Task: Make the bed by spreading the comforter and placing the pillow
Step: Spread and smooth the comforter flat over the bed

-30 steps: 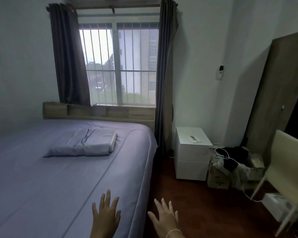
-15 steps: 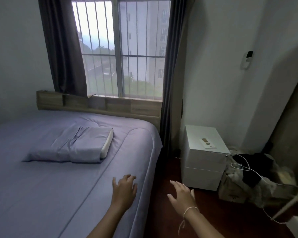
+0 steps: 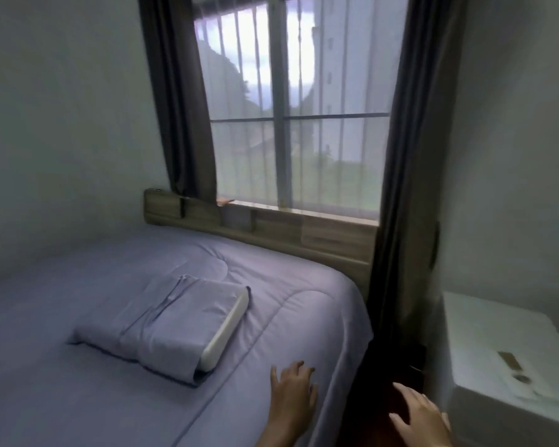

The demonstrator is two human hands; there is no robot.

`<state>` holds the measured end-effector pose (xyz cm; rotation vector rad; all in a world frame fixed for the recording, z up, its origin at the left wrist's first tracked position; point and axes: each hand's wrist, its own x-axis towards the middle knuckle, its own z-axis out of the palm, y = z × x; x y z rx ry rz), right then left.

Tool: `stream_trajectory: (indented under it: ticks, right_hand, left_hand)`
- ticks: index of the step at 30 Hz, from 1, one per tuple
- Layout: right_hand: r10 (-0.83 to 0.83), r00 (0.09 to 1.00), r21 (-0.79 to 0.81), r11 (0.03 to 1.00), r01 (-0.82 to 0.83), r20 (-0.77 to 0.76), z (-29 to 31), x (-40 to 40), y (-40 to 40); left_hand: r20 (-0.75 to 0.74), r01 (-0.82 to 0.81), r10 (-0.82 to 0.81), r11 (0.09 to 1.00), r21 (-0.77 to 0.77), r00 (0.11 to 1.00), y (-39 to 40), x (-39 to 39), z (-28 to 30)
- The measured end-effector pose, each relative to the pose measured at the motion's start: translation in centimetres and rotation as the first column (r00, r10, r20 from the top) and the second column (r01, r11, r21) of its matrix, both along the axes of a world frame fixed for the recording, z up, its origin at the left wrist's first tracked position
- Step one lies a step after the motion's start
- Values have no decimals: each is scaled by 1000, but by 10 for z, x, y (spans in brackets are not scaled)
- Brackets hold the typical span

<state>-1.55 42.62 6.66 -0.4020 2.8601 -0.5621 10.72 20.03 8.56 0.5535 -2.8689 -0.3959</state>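
Note:
A lavender comforter (image 3: 78, 317) lies spread flat over the bed, reaching the wooden headboard (image 3: 304, 230). On it, left of centre, rests a flat pillow (image 3: 175, 327) in a lavender case, its white end showing at the right. My left hand (image 3: 292, 393) hovers palm down, fingers apart, over the comforter near the bed's right edge, a little right of the pillow and holding nothing. My right hand (image 3: 420, 416) is spread open over the dark gap beside the bed, also holding nothing.
A white nightstand (image 3: 504, 359) with small items on top stands at the right, close to the bed. Dark curtains (image 3: 400, 188) hang on both sides of a barred window (image 3: 288, 108) behind the headboard. A narrow strip of dark floor separates bed and nightstand.
The view has moved forward toward the head of the bed. Both hands have advanced with it, the left one now close to the pillow's right end. The chair and bags have left the view.

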Motion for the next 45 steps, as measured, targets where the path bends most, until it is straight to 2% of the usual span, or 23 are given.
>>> stream_trajectory:
  ticks: [4, 7, 10, 13, 16, 22, 25, 28, 31, 33, 36, 38, 42, 45]
  right_hand:
    - [66, 998, 1, 998, -66, 15, 0, -81, -45]
    - [175, 984, -5, 985, -175, 41, -8, -132, -91]
    - [270, 962, -14, 963, -270, 46, -18, -193, -136]
    - [363, 932, 8, 932, -363, -14, -19, -253, -174]
    - [387, 922, 26, 921, -388, 13, -22, -317, -198]
    - [353, 932, 103, 927, -360, 80, -36, -429, -223]
    - [386, 911, 122, 907, -404, 145, -51, -475, -239]
    - [415, 882, 139, 882, -450, 224, -73, -523, -257]
    - [415, 839, 141, 863, -486, 351, -110, -573, -263]
    - [406, 811, 117, 862, -493, 421, -131, -599, -263]
    - [348, 779, 61, 896, -441, 522, -167, -639, -264]
    - [268, 766, 6, 942, -335, 585, -190, -658, -268]
    - [52, 715, -99, 995, 25, 697, -230, -676, -285]
    - [-58, 660, -165, 948, 271, 749, -263, -675, -300]
  left_hand:
    - [23, -107, 106, 991, 85, 994, -22, -58, 7]
    - [62, -211, 205, 971, 113, 977, -54, -105, 0]
    - [55, -305, 302, 951, 54, 952, -93, -158, -13]
    - [80, -335, 329, 939, 80, 941, -126, -211, -22]
    - [195, -354, 322, 922, 158, 926, -153, -266, -31]
    - [231, -366, 332, 922, 125, 915, -179, -371, -62]
    - [265, -348, 323, 936, 51, 908, -183, -419, -83]
    - [274, -418, 396, 908, 25, 876, -187, -456, -110]
    - [378, -502, 471, 864, -16, 798, -173, -487, -141]
    - [460, -515, 463, 857, -15, 758, -163, -500, -159]
    - [537, -526, 474, 848, -64, 698, -158, -527, -177]
    - [537, -507, 486, 853, -122, 690, -160, -545, -182]
    - [506, -482, 528, 845, -233, 682, -173, -578, -201]
    - [529, -450, 530, 847, -283, 663, -174, -588, -222]
